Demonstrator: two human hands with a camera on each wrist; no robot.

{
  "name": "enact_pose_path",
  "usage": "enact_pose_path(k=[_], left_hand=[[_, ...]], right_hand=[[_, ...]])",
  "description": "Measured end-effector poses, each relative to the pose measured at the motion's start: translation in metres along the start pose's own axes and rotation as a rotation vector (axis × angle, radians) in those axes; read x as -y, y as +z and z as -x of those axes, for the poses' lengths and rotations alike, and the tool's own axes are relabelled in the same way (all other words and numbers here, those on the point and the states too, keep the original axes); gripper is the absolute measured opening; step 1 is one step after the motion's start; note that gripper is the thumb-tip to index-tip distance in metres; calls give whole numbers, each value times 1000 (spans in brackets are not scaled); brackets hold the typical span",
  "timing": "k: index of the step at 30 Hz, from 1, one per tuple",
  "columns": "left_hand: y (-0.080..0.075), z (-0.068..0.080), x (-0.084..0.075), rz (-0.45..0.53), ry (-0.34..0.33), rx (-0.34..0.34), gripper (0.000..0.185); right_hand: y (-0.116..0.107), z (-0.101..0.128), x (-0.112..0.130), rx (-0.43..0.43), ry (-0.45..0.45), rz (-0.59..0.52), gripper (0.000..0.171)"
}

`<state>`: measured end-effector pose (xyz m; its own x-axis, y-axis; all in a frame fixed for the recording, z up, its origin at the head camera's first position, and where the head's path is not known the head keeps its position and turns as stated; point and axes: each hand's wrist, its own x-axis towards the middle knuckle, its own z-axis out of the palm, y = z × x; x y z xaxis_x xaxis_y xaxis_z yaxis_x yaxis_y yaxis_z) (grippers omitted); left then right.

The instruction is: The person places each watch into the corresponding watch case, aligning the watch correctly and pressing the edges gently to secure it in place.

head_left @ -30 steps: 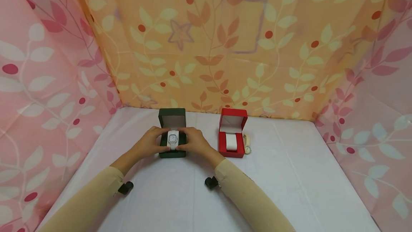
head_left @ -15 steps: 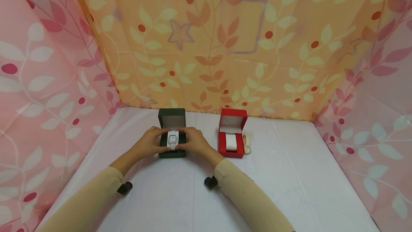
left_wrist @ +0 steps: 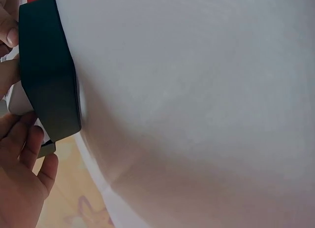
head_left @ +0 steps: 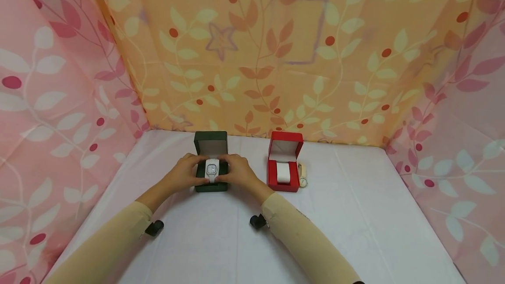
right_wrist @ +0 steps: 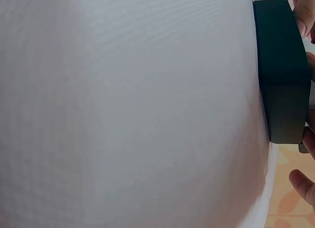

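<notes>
An open green watch box (head_left: pixel 211 136) stands on the white table in the head view, its lid upright. In its base lies a white wristwatch (head_left: pixel 212 169) with a squarish dial, face up. My left hand (head_left: pixel 183 174) grips the watch from the left, thumb at its lower end and fingers at the upper end. From the right, my right hand (head_left: pixel 239 173) holds it the same way. Both wrist views show the green box's outer side, (left_wrist: pixel 47 65) with the watch hidden behind it. Fingers (left_wrist: pixel 32 144) of the left hand reach over the rim there.
To the right stands an open red watch box (head_left: pixel 283 137) with a bare white cushion (head_left: pixel 283 172) inside. Against its right side lies a second watch (head_left: pixel 303 181) with a cream strap. Patterned cloth walls (head_left: pixel 252 56) enclose the white table (head_left: pixel 335 231) at the back and sides.
</notes>
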<state>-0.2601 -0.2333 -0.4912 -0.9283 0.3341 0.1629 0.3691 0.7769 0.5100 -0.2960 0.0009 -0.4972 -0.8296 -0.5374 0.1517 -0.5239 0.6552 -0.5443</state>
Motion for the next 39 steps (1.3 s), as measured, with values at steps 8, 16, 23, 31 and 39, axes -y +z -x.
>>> enact_pose_path(k=[8, 16, 23, 31, 39], left_hand=[[0, 1, -4, -10, -9, -15, 74], [1, 2, -4, -18, -28, -34, 73], [2, 4, -7, -13, -39, -31, 72], [3, 4, -8, -27, -37, -24, 71], [1, 5, -9, -63, 19, -53, 71]], right_hand=[[-2, 1, 2, 3, -1, 22, 67], [-2, -1, 5, 5, -28, 109, 64], [-1, 0, 7, 21, -8, 124, 66], [-2, 3, 8, -15, -13, 100, 65], [-3, 5, 10, -34, -20, 99, 62]])
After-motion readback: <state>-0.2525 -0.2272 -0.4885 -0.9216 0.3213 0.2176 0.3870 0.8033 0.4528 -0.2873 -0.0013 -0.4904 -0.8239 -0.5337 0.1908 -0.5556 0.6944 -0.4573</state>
